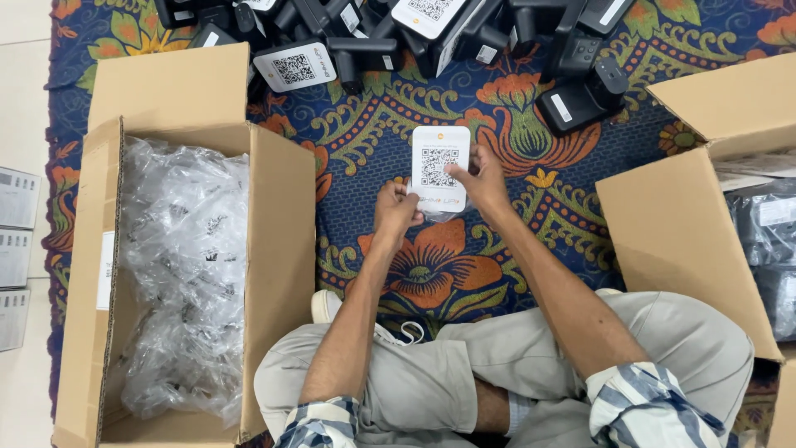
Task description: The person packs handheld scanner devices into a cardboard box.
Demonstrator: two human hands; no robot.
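Both of my hands hold one white code-printed device (440,168) above the patterned rug (497,249). Left hand (395,209) has its fingers (412,192) curled tight on the lower left corner; right hand (483,182) pinches the right edge, fingers narrow. Cardboard box of clear plastic bags (186,265) sits left, black devices (580,99) lie ahead.

Floral rug (373,133) — bears black devices (580,99), two cardboard boxes (274,207).
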